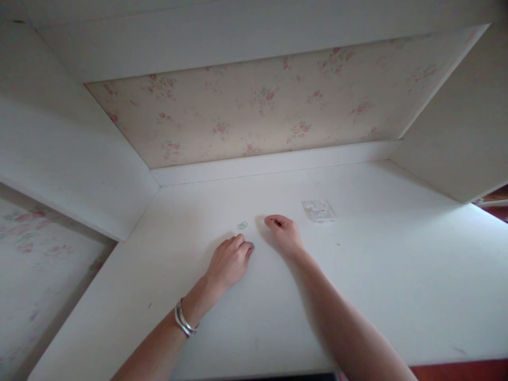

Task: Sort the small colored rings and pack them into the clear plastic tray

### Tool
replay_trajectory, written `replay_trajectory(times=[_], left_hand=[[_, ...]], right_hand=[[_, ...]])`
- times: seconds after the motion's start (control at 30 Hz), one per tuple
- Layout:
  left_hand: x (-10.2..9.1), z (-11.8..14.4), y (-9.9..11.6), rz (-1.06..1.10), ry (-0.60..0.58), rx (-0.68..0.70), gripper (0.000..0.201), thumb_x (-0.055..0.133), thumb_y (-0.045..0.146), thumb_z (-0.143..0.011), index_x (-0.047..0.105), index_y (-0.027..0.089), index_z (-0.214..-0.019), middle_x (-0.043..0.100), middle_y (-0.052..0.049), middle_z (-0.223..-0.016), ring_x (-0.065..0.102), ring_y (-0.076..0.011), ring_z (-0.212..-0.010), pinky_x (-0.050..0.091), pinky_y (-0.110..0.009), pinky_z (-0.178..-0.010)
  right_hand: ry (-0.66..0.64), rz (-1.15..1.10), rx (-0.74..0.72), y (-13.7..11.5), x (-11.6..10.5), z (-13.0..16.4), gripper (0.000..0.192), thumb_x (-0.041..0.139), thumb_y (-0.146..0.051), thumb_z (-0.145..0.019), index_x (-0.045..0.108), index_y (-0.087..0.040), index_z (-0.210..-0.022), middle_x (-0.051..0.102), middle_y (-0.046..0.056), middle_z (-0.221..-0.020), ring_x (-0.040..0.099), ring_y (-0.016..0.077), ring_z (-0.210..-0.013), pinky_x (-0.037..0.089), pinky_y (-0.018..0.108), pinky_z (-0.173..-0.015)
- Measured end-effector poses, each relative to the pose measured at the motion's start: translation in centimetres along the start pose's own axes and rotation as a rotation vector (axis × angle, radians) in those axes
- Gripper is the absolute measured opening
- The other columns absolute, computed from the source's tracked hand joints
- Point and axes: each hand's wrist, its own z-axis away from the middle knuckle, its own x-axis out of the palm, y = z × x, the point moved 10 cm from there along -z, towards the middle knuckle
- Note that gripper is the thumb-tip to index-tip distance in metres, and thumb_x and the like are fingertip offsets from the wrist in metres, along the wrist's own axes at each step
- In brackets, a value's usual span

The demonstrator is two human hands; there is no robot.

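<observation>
Tiny pieces handled at a white table, both hands low

Far left, a short dark mark [150,305] is seen on the table [246,328]. A silver bracelet [184,319] is worn on the left wrist. The left hand [230,258] is rested low over the tabletop, fingers bent, thumb and index nearly closed; a small grey piece [253,246] seems to be pinched at the tips, exact kind too small to tell. Just beyond that hand, thin green rings [242,226] are laid flat, overlapping, apparently untouched.

Right of them, the right hand [284,233] is held with fingers curled in and thumb and index tips brought together. Whether anything is gripped there cannot be told. The two hands are kept apart, no contact.

Further right, a clear plastic case [318,210] is set on the table, near the right hand but not touched; its contents cannot be made out clearly. A dark speck [338,244] is noted just below it.

Step in hand, as judged: fine fingertip handling of the small grey piece. For the next move, a light, precise pinch would be called for, since pieces this small could easily be dropped.
</observation>
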Motion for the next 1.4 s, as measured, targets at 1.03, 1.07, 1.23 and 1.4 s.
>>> replay_trajectory(times=[1.03, 1.07, 1.23, 1.4], left_hand=[[0.1, -0.7, -0.1, 0.053, -0.04, -0.024, 0.03, 0.038, 0.029, -0.095, 0.067, 0.023, -0.098, 0.061, -0.005, -0.087, 0.06, -0.0189, -0.081, 0.044, -0.03, -0.075], [0.0, -0.6, -0.2, 0.068, -0.034, -0.028, 0.029, 0.039, 0.029, -0.094, 0.067, 0.023, -0.098, 0.061, -0.005, -0.088, 0.061, -0.0188, -0.082, 0.045, -0.03, -0.076], [-1.2, 0.2, -1.4, 0.239, 0.037, -0.072, 0.024, 0.045, 0.031, -0.092, 0.066, 0.023, -0.098, 0.061, -0.004, -0.092, 0.061, -0.0156, -0.08, 0.045, -0.027, -0.077], [-2.3, 2.1, -6.3, 0.42, 0.221, -0.23, 0.025, 0.047, 0.036, -0.089, 0.066, 0.02, -0.09, 0.064, -0.003, -0.089, 0.06, -0.0155, -0.082, 0.044, -0.026, -0.079]], right_hand=[[-0.016, 0.041, 0.005, 0.1, 0.2, -0.1, 0.027, 0.054, -0.038, -0.078, 0.073, -0.02, -0.084, 0.068, 0.001, -0.074, 0.057, 0.0137, -0.066, 0.04, 0.025, -0.063], [-0.017, 0.039, 0.005, 0.1, 0.2, -0.1, 0.027, 0.054, -0.039, -0.078, 0.073, -0.02, -0.084, 0.068, 0.001, -0.074, 0.057, 0.0137, -0.066, 0.04, 0.025, -0.063], [-0.015, 0.031, 0.011, 0.2, 0.3, -0.1, 0.03, 0.054, -0.04, -0.077, 0.073, -0.019, -0.085, 0.068, 0.002, -0.072, 0.056, 0.0137, -0.064, 0.04, 0.025, -0.061], [-0.026, 0.066, 0.007, 0.1, 0.4, 0.0, 0.03, 0.053, -0.041, -0.077, 0.073, -0.019, -0.084, 0.067, 0.002, -0.071, 0.056, 0.0136, -0.063, 0.039, 0.024, -0.06]])
